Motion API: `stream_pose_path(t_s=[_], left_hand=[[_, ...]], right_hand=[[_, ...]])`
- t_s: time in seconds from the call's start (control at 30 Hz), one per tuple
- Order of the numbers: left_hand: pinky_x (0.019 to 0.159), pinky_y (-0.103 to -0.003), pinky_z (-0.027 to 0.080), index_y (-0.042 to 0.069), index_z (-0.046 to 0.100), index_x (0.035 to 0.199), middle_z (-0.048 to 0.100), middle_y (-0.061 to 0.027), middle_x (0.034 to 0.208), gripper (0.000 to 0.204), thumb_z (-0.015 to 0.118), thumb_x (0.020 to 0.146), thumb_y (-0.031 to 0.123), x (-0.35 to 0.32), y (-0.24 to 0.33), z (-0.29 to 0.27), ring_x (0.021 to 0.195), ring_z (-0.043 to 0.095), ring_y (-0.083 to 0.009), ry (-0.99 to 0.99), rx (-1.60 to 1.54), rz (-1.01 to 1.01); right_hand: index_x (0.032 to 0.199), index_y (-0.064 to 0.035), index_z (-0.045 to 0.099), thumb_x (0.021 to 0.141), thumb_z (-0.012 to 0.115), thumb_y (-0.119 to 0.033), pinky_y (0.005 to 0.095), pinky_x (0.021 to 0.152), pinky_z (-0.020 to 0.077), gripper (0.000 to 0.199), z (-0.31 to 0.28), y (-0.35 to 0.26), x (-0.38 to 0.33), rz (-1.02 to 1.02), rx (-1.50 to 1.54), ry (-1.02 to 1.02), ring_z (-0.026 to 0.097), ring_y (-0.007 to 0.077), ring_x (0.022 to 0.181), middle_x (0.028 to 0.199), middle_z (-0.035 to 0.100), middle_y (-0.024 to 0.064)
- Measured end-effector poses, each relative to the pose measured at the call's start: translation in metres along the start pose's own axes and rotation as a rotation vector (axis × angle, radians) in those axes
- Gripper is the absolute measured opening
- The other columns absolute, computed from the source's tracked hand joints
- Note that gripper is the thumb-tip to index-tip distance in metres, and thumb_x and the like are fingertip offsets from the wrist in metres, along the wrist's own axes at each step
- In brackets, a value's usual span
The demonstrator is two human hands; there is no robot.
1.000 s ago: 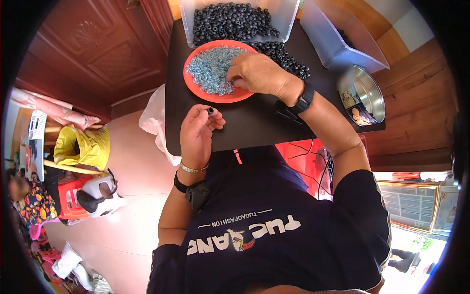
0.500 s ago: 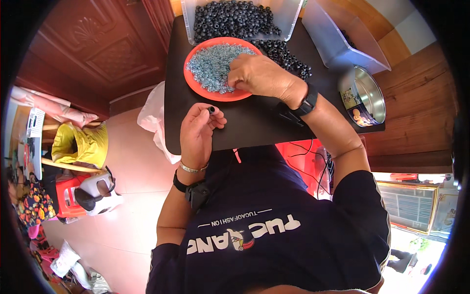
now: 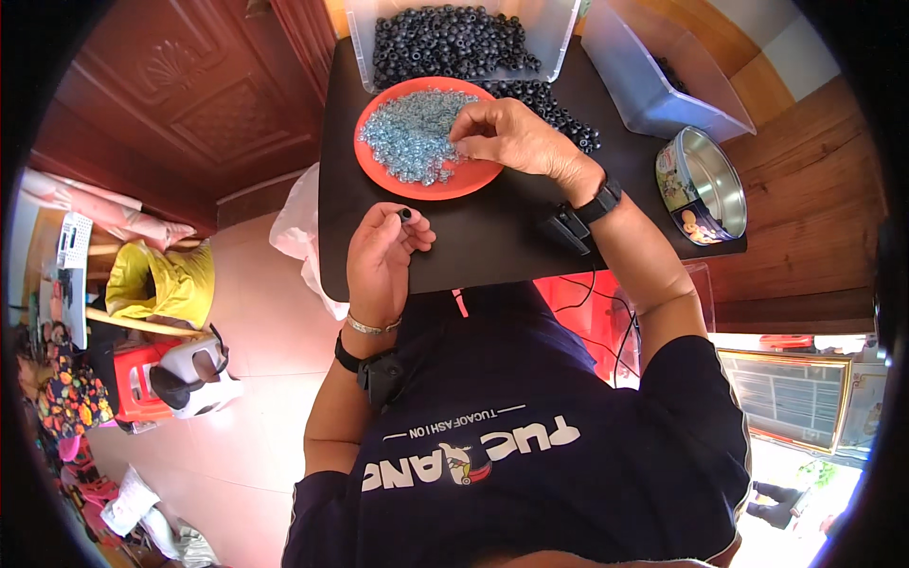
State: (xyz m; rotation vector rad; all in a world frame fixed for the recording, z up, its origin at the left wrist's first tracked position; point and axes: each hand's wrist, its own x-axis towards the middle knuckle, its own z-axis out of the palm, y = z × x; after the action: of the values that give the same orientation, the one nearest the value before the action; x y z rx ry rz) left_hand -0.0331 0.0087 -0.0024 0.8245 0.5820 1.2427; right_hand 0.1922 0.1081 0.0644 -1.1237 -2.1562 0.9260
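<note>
1. Left hand (image 3: pixel 383 256) is up over the near edge of the black table (image 3: pixel 492 241), fingers curled, pinching a small black bead (image 3: pixel 405 214) between thumb and fingertips.
2. The bead sits right at the top of that hand, just short of the orange plate (image 3: pixel 473 180).
3. Right hand (image 3: pixel 511 137) hangs over the plate's right side, palm down, fingertips bunched and dipping onto the pile of pale blue rings (image 3: pixel 412 137); whether it has one pinched, I can't tell.
4. Right wrist wears a black watch (image 3: pixel 600 201), and the forearm runs back to the lower right.
5. The bead looks round, dark and tiny; the rings are small, clear bluish, heaped across the plate.
6. Beyond the plate, a clear tub (image 3: pixel 554 33) full of black beads (image 3: pixel 445 38), with more spilled on the table beside the right hand.
7. Off to the right, an open round tin (image 3: pixel 705 180) and another clear tub (image 3: pixel 653 85).
</note>
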Motion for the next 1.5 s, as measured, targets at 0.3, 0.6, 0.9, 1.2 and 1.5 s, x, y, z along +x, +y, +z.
stream_pose_path(t_s=[0.3, 0.6, 0.9, 1.2, 1.5], left_hand=[[0.073, -0.031, 0.045, 0.002, 0.056, 0.096, 0.061, -0.0102, 0.089, 0.022, 0.048, 0.093, 0.023, 0.006, 0.006, 0.008, 0.080, 0.060, -0.0198, 0.071, -0.055, -0.059], [0.074, -0.033, 0.047, 0.002, 0.056, 0.099, 0.062, -0.0111, 0.090, 0.025, 0.046, 0.095, 0.024, 0.016, 0.009, 0.027, 0.081, 0.060, -0.0212, -0.044, -0.198, -0.149], [0.075, -0.033, 0.049, 0.001, 0.056, 0.105, 0.062, -0.0110, 0.094, 0.027, 0.044, 0.097, 0.024, 0.018, -0.001, 0.040, 0.083, 0.061, -0.0219, -0.122, -0.391, -0.215], [0.076, -0.032, 0.045, 0.002, 0.055, 0.109, 0.062, -0.0079, 0.097, 0.028, 0.041, 0.098, 0.024, 0.011, -0.001, 0.036, 0.086, 0.060, -0.0198, -0.073, -0.328, -0.210], [0.076, -0.031, 0.042, 0.002, 0.054, 0.111, 0.063, -0.0084, 0.095, 0.031, 0.040, 0.097, 0.025, 0.008, 0.000, 0.036, 0.087, 0.057, -0.0169, -0.119, -0.200, -0.183]], right_hand=[[0.109, -0.0005, 0.063, 0.089, 0.063, -0.010, 0.0254, 0.088, 0.0444, 0.022, 0.003, 0.016, -0.001, 0.108, 0.395, -0.025, 0.056, 0.0084, 0.094, 0.098, 0.063, 0.0024], [0.102, -0.0010, 0.065, 0.091, 0.060, -0.003, 0.0253, 0.085, 0.0478, 0.012, 0.009, -0.028, -0.016, -0.070, 0.528, 0.051, 0.060, 0.0091, 0.090, 0.092, 0.065, 0.0017], [0.094, -0.0013, 0.066, 0.086, 0.064, 0.000, 0.0236, 0.066, 0.0515, 0.007, 0.038, -0.035, -0.035, -0.194, 0.574, 0.125, 0.061, 0.0092, 0.074, 0.088, 0.065, 0.0034], [0.086, -0.0042, 0.066, 0.077, 0.071, 0.000, 0.0302, 0.072, 0.0528, 0.011, 0.045, -0.040, -0.045, -0.353, 0.169, 0.289, 0.065, 0.0205, 0.083, 0.086, 0.066, 0.0071], [0.085, -0.0081, 0.065, 0.072, 0.073, -0.005, 0.0350, 0.074, 0.0530, 0.015, 0.049, -0.043, -0.050, -0.480, -0.120, 0.390, 0.065, 0.0248, 0.084, 0.085, 0.066, 0.0056]])
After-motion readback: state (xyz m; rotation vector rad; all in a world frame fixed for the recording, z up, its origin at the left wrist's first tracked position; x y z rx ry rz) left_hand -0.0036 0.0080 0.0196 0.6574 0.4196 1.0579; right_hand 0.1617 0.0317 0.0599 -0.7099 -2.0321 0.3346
